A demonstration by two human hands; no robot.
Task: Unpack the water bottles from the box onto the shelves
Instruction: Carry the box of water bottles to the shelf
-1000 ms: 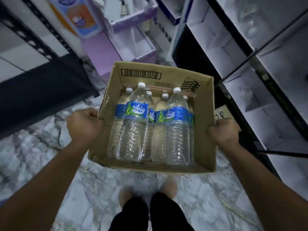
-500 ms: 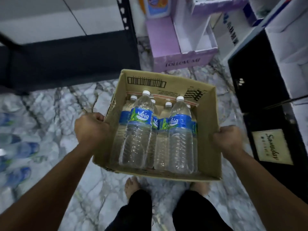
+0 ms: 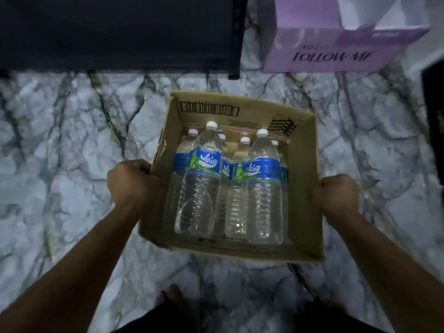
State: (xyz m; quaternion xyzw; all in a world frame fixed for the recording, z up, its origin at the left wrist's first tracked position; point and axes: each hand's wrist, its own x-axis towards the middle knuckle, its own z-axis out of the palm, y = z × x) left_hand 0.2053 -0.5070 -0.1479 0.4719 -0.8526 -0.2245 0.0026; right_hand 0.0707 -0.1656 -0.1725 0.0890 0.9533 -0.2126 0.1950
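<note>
An open brown cardboard box (image 3: 303, 179) hangs above the marble floor, held between both hands. My left hand (image 3: 129, 182) grips its left wall and my right hand (image 3: 336, 195) grips its right wall. Inside stand several clear water bottles (image 3: 204, 188) with white caps and blue-green labels, packed toward the box's left and middle. The nearest two bottles are the tallest in view; another one (image 3: 264, 188) stands to the right. The box's right side shows bare cardboard.
A dark low shelf unit (image 3: 120, 32) runs along the top left. A purple carton (image 3: 336, 46) stands on the floor at the top right. A dark object (image 3: 434, 121) sits at the right edge. My bare feet (image 3: 169, 295) show below the box.
The view has swung down and left: the white shelves on the right have left the frame and the marble floor now fills it. Both hands keep hold of the box.
</note>
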